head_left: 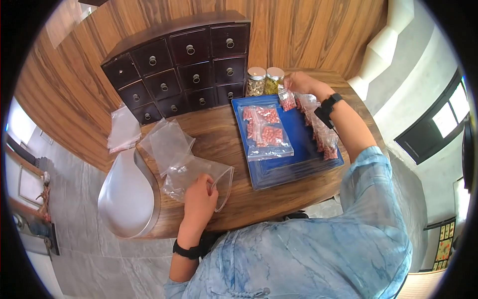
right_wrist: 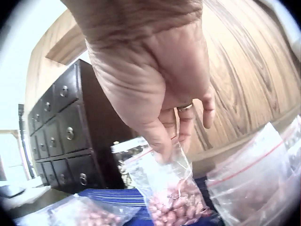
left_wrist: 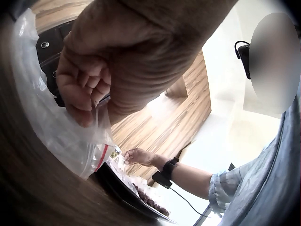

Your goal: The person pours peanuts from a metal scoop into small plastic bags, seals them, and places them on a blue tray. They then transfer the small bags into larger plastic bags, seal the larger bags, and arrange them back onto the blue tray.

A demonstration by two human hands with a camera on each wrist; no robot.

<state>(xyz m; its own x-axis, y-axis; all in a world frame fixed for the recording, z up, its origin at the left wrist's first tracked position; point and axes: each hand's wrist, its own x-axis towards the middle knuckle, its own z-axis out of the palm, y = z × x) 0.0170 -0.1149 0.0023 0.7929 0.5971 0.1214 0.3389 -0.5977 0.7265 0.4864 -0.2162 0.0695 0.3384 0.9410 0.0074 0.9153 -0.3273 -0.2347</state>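
Note:
My right hand (head_left: 302,83) pinches the top of a small zip bag of pink-red pieces (head_left: 287,101) at the back of the blue tray (head_left: 298,157). In the right wrist view, thumb and fingers hold that bag (right_wrist: 176,202) upright by its upper edge. The left hand (head_left: 200,199) grips the edge of a large clear zip bag (head_left: 221,174) above the table's front; its red seal line shows in the left wrist view. Filled small bags (head_left: 271,134) lie with a larger clear bag at the tray's left, and a row of filled bags (head_left: 326,139) lines its right side.
A dark drawer cabinet (head_left: 181,65) stands at the back left. Two lidded jars (head_left: 256,82) are beside it, behind the tray. More clear bags (head_left: 167,142) lie on the wooden table, with small bags (head_left: 123,129) near a white teardrop-shaped dish (head_left: 127,197) at the left edge.

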